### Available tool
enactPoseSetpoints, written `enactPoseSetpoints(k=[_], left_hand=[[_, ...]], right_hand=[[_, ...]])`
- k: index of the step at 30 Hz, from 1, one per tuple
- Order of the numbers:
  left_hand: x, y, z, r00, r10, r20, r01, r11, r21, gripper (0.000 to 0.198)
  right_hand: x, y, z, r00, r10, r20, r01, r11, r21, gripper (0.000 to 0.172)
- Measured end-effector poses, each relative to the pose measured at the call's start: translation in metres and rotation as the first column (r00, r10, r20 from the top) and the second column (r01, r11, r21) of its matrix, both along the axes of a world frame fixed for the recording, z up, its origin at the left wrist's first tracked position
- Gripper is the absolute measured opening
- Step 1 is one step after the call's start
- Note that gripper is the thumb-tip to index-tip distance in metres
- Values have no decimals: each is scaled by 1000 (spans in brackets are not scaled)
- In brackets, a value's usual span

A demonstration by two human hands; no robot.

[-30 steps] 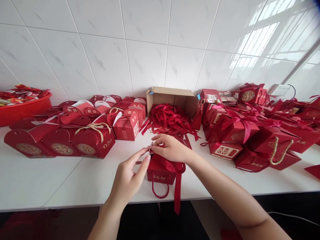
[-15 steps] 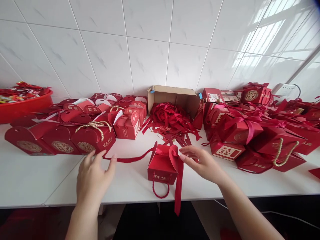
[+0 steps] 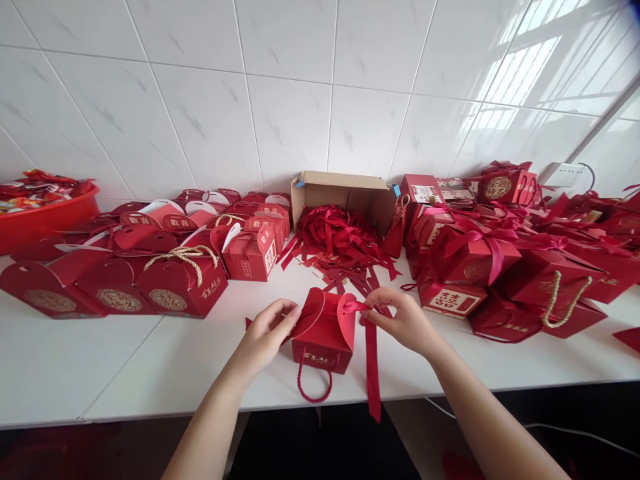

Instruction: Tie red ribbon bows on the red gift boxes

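Observation:
A small red gift box [image 3: 323, 337] with a red cord handle stands near the front edge of the white table [image 3: 125, 360]. A red ribbon [image 3: 371, 363] runs through its top flaps and hangs down over the table edge. My left hand [image 3: 265, 333] is at the box's left side, fingers closed on the ribbon's left end. My right hand [image 3: 403, 320] is at the box's right side, pinching the ribbon just beside the flap.
A cardboard box [image 3: 345, 197] spilling red ribbons sits at the back centre. Several open red gift boxes [image 3: 183, 283] lie to the left, with a red basin [image 3: 43, 213] of packets beyond. Tied gift boxes [image 3: 475, 257] pile up on the right. A white tiled wall stands behind.
Both hands spread outward, drawing the ribbon out to the left, then came back to the box. They now pinch the ribbon on either side of it.

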State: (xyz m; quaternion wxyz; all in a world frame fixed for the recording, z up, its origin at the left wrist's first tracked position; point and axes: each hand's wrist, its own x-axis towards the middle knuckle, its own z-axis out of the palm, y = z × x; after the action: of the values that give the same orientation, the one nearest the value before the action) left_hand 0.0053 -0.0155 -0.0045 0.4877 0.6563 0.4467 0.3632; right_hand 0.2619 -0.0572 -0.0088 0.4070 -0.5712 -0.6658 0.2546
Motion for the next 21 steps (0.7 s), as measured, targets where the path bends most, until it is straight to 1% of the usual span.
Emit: enactPoseSetpoints(k=[2,3,4,5,6,7,8,10,11,12,14,15,17,19,21], left_hand=[[0,-3,-5,1000,-6,-16,6,1000,-9,30],[1,-6,-8,999,31,-15,-31,999,12,29],[2,-10,-11,995,104,-7,-103,993,57,29],[3,-15,-14,981,192,6,-191,974,123,28],[3,-19,-17,963,270,19,-268,942,202,25],[4,-25,-20,947,319,24,-313,907,281,22],[3,-30,-24,944,331,17,-315,882,351,21],[1,-39,-30,958,284,-26,-245,866,436,20],[0,-42,-34,966,254,-52,-204,869,450,19],[-1,-44,-38,968,237,-77,-178,873,455,18],[-2,-46,-45,964,232,-127,-150,877,457,19],[-2,-45,-48,961,232,-153,-138,876,461,20],[-2,-43,-51,953,229,-201,-108,870,480,23],[-2,-40,-53,940,220,-262,-66,868,492,27],[-2,-38,-53,912,221,-345,-23,868,496,29]], right_hand=[[7,4,-2,978,-138,157,108,976,189,11],[10,5,-3,959,-198,203,142,954,264,13],[12,5,-4,940,-252,232,168,930,327,17],[13,4,-6,922,-297,249,189,905,380,23],[13,1,-7,911,-327,253,200,884,422,29],[11,-4,-9,910,-337,242,200,867,455,32],[8,-10,-11,920,-324,219,186,856,482,32],[1,-24,-17,956,-242,168,120,841,527,26],[-1,-29,-21,967,-204,152,88,830,551,27],[-3,-34,-25,971,-192,144,76,814,576,29],[-2,-36,-35,957,-251,146,116,791,601,30],[2,-34,-39,938,-308,158,160,791,591,29],[12,-28,-44,886,-418,201,263,809,525,28],[22,-24,-44,841,-486,238,345,821,456,37],[26,-26,-40,842,-497,211,372,817,441,50]])
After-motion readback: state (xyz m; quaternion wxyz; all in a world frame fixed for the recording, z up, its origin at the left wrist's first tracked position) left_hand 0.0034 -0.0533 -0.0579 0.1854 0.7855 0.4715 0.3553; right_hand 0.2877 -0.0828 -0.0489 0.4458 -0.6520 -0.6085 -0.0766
